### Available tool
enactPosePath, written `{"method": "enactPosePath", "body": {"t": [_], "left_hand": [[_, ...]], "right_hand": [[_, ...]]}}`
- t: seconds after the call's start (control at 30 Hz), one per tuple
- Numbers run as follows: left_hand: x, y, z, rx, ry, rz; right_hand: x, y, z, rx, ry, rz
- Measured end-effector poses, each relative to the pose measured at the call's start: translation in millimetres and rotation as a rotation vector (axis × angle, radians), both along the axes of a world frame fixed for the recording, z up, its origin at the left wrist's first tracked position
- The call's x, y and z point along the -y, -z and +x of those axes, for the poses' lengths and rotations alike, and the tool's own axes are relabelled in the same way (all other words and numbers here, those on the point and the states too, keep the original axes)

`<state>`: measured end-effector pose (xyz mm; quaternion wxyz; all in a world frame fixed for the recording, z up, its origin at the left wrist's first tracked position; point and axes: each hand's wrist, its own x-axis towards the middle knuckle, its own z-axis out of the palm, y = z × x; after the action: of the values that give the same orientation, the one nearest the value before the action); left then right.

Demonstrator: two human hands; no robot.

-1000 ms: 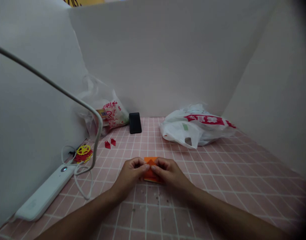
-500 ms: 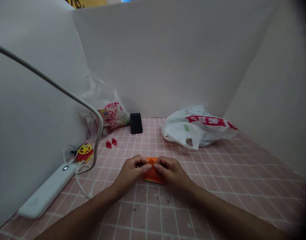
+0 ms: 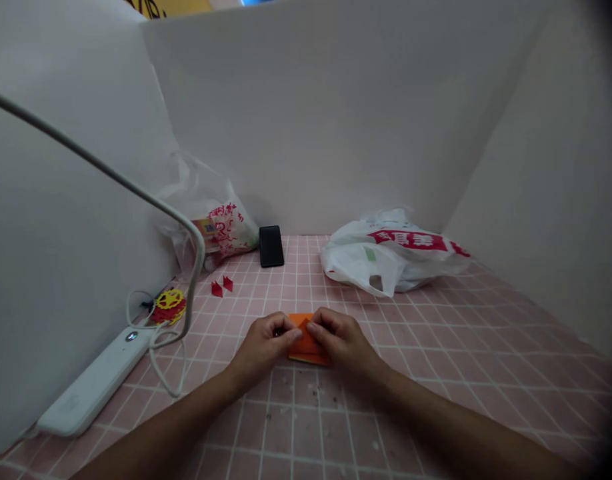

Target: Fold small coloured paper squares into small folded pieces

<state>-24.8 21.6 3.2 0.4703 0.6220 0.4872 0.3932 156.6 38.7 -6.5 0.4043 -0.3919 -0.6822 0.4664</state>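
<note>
Between my hands is a folded piece of orange paper, with a thin yellowish edge along its lower side and a pointed fold near its middle. My left hand pinches its left side between thumb and fingers. On the right side, my right hand grips it, thumb lying near the pointed fold. The fingers hide both side edges of the paper. Two small red folded pieces lie on the tiled surface farther off to the left.
A white power bank with a cable lies at left, beside yellow and red cut-out discs. Behind stand a plastic bag and a black phone. Another white bag lies back right. White walls enclose the pink tiled table.
My right thumb and fingers have shifted slightly at the paper's right side. The paper stays in both hands, and the view has moved a little.
</note>
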Motion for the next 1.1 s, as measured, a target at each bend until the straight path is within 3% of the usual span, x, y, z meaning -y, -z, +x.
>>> {"method": "enactPosePath", "body": {"t": [0.23, 0.5, 0.73, 0.93, 1.1], "left_hand": [[-1, -3.8, 0, 0.041, -0.071, 0.024], [1, -1.4, 2, 0.144, -0.002, -0.062], [2, -2.3, 1, 0.018, -0.019, 0.104], [2, 1.2, 3, 0.131, -0.058, 0.01], [3, -0.1, 1, 0.116, -0.056, 0.005]], "right_hand": [[-5, 3.7, -1, -0.113, -0.001, -0.115], [6, -4.6, -2, 0.003, 0.01, 0.003], [2, -0.8, -2, -0.075, -0.043, -0.038], [3, -0.8, -3, -0.143, -0.016, -0.134], [3, -2.1, -1, -0.077, -0.007, -0.067]]}}
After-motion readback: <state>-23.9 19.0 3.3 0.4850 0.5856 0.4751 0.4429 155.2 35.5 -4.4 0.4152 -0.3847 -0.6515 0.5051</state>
